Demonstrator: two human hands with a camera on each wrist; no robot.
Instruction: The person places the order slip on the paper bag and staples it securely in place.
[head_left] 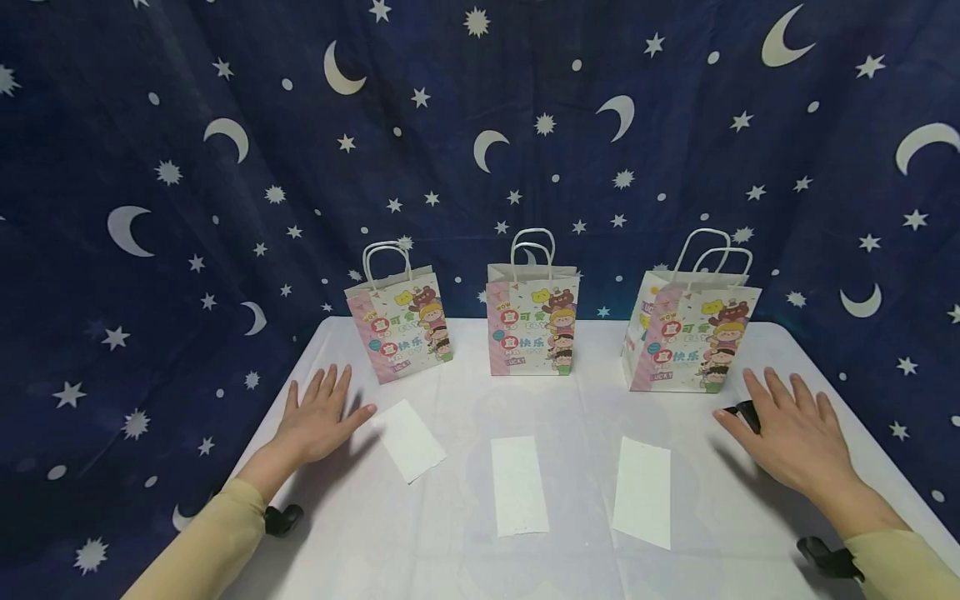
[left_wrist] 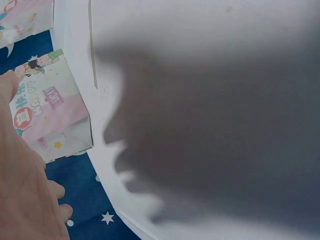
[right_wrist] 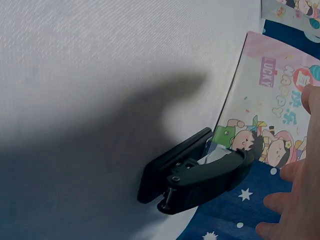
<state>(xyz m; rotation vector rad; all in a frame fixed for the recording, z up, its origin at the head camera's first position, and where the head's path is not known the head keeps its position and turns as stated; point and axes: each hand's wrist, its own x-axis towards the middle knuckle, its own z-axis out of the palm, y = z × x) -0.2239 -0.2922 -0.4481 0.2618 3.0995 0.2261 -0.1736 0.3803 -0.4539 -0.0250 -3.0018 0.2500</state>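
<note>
My left hand point(head_left: 311, 427) hovers over the table's left side with fingers spread, holding nothing. Its thumb tip comes close to a white paper slip point(head_left: 409, 442), and a patterned paper gift bag point(head_left: 401, 329) stands just beyond its fingers. On the right, my other hand point(head_left: 804, 442) is spread above the table, its palm partly hiding a black stapler point(right_wrist: 200, 177) that lies beneath it. The right-hand gift bag point(head_left: 686, 346) stands ahead of that hand's thumb. Both hands cast shadows on the white cloth.
Between the outer bags stands a third gift bag point(head_left: 532, 329) with upright white handles. Two more paper slips, one in the middle point(head_left: 520, 486) and one to its right point(head_left: 642, 493), lie on the white tablecloth point(head_left: 570, 567). A dark blue star-and-moon curtain point(head_left: 450, 100) hangs behind.
</note>
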